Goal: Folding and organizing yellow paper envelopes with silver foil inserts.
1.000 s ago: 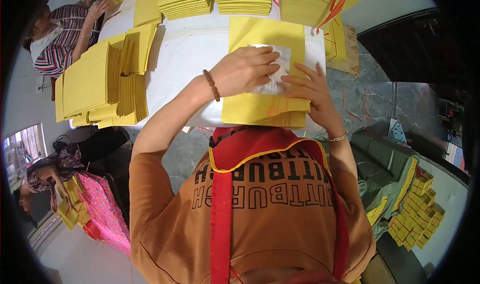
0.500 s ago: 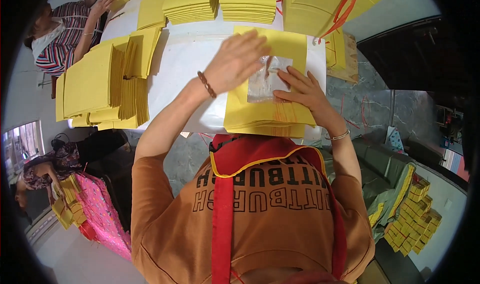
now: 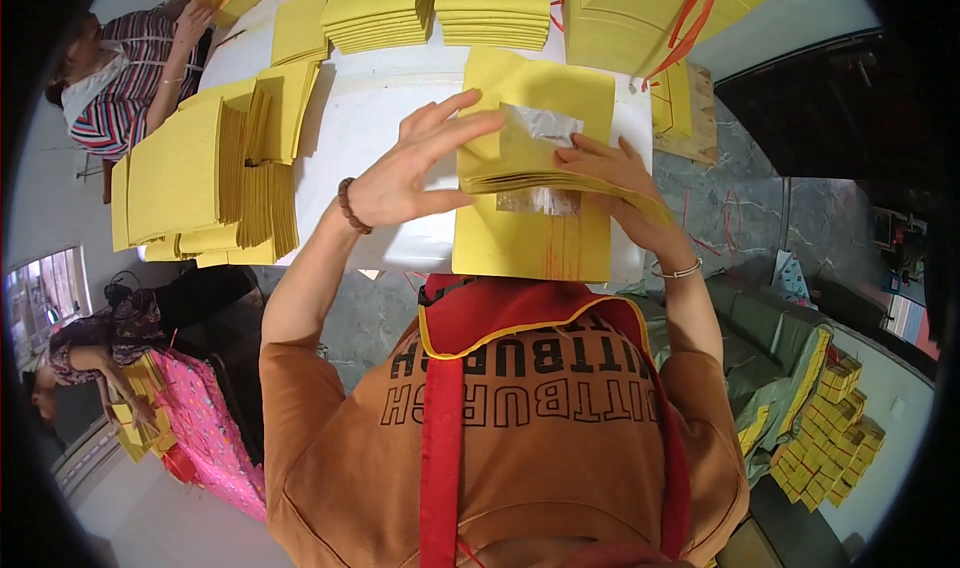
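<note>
My left hand (image 3: 415, 168) is raised with its fingers spread, fingertips against the left edge of a lifted bundle of yellow paper sheets (image 3: 540, 118) that have a silver foil patch (image 3: 540, 128). My right hand (image 3: 620, 183) grips the bundle from below and the right, its fingers under the curled sheets. Beneath lies a flat stack of yellow sheets (image 3: 530, 238) with another silver patch, at the near edge of the white table (image 3: 380, 118).
Fanned piles of yellow sheets (image 3: 200, 178) lie on the table's left, more stacks (image 3: 440, 8) at the back, a tied bundle (image 3: 650, 8) at back right. A person in a striped top (image 3: 130, 78) sits at far left; another person (image 3: 90, 358) works lower left. Small yellow packs (image 3: 830, 418) are stacked lower right.
The top sheets, pressed flat under both hands a second ago, are now lifted and curled up off the stack. My left hand has opened and risen; the right has slid under the bundle.
</note>
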Available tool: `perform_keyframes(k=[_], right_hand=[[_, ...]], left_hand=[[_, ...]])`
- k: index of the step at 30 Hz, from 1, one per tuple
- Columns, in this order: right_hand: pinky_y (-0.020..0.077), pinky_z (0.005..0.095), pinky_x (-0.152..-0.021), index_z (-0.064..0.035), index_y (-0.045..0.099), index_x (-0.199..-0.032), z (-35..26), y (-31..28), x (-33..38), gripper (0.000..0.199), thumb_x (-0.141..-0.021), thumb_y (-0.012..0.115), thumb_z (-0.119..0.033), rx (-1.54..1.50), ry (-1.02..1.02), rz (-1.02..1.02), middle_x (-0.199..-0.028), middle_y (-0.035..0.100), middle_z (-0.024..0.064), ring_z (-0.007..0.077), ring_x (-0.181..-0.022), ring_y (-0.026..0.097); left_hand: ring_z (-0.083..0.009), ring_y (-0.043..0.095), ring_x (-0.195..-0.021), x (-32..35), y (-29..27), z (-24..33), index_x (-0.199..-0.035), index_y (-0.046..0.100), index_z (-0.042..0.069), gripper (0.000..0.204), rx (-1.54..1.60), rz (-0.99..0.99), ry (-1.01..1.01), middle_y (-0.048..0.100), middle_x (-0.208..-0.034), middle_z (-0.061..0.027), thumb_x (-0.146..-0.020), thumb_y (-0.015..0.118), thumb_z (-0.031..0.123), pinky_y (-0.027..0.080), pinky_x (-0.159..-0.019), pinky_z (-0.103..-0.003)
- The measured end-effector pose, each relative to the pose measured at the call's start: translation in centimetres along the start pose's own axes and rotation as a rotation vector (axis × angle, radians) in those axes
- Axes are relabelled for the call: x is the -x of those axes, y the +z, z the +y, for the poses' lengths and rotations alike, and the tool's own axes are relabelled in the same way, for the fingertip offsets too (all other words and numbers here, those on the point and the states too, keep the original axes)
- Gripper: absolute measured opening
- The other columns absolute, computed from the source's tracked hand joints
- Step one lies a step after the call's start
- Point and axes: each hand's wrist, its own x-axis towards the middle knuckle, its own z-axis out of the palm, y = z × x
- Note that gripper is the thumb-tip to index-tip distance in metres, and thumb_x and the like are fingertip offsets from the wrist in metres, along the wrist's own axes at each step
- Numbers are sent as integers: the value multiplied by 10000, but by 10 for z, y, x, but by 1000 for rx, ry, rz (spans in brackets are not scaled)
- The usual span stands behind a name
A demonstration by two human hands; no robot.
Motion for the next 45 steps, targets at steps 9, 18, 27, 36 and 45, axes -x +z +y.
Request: perform_keyframes(k=[9, 18, 27, 36, 45], right_hand=[[197, 491, -1087, -246, 603, -1157, -44, -13, 15, 348, -812, 573, -216, 488, -243, -4, -1259, 558, -40, 180, -1227, 469], [229, 488, -1077, -224, 616, -1109, -30, 15, 34, 281, -830, 584, -227, 455, -224, -60, -1235, 571, -49, 153, -1220, 476], [295, 321, -952, -108, 643, -1034, -25, 24, 35, 211, -865, 588, -221, 64, 54, 76, -1095, 637, 10, 172, -1040, 548], [456, 250, -765, 16, 577, -1091, -26, 27, 17, 314, -887, 611, -221, -650, 434, 205, -1013, 611, 59, 91, -906, 541], [455, 270, -850, -13, 427, -1295, -34, 36, 14, 490, -865, 625, -137, -561, 259, 466, -1060, 610, 81, 114, -976, 557]], left_hand=[[-205, 584, -1029, 18, 18, 13, -941, 664, 126, 165, -256, 238, 360, 643, -1047, -42, -847, 555, 206, 397, -828, -361], [-235, 598, -989, 44, 60, 2, -942, 662, 66, 205, -316, 263, 358, 665, -1014, -71, -771, 635, 176, 443, -791, -349], [-232, 615, -847, 44, 63, 5, -958, 652, 46, 198, -77, 362, 150, 667, -926, -79, -790, 622, 146, 444, -786, -328], [-126, 596, -772, 30, 69, 15, -1111, 568, -15, 236, 606, 433, -378, 665, -892, -80, -892, 567, 75, 481, -690, -285], [-97, 591, -808, 18, 79, 12, -1173, 429, -17, 297, 826, 602, -378, 632, -989, -87, -888, 513, -27, 477, -691, -227]])
